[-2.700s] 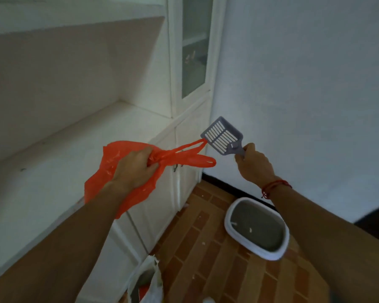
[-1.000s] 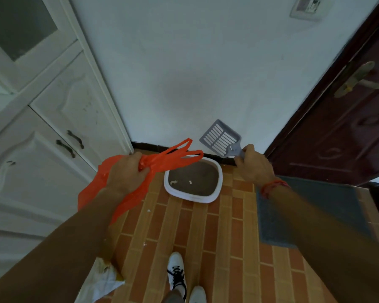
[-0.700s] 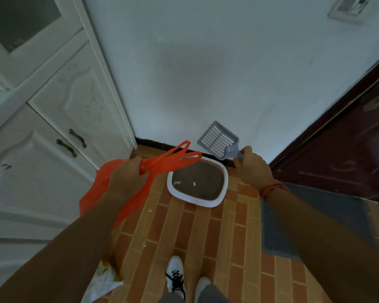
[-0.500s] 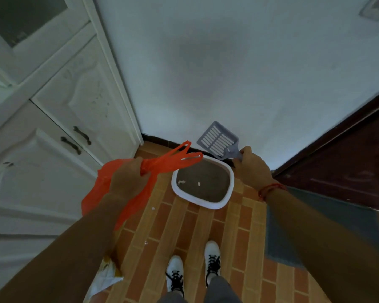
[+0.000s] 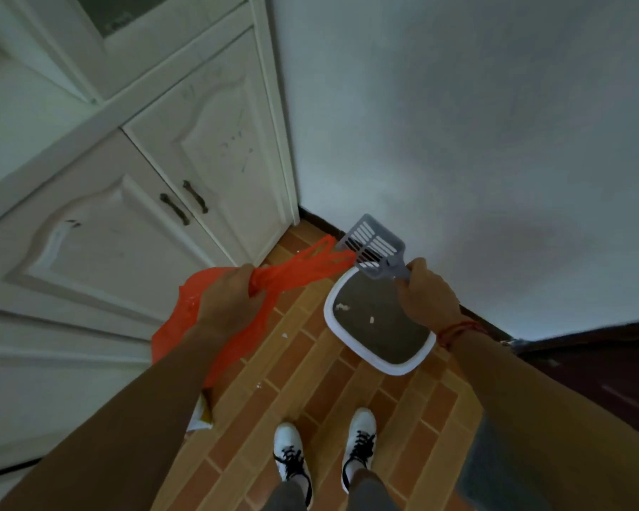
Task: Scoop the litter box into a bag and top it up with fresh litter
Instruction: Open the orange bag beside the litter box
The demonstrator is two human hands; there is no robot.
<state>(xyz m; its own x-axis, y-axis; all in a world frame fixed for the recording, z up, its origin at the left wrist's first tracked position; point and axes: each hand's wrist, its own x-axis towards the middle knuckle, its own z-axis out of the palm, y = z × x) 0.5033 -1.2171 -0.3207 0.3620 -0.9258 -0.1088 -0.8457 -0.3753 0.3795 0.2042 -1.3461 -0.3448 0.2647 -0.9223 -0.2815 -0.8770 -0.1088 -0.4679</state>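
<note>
Our left hand [image 5: 229, 304] bunches a thin crinkled orange plastic bag [image 5: 296, 269]; our right hand [image 5: 427, 298] grips a slotted grey scoop [image 5: 375, 248] above the white-rimmed litter box [image 5: 380, 363]

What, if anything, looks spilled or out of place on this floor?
Small white bits lie scattered on the tiled floor left of the litter box, outside its rim, like spilled litter. The box sits askew to the wall.

Plastic bag [image 5: 237, 326]: orange-red. Litter scoop [image 5: 375, 247]: grey, slotted. Litter box [image 5: 380, 359]: white rim, grey litter. Floor [image 5: 310, 392]: orange-brown brick pattern. Sneakers [image 5: 290, 455]: white, black laces. Wrist string [image 5: 458, 328]: red.
</note>
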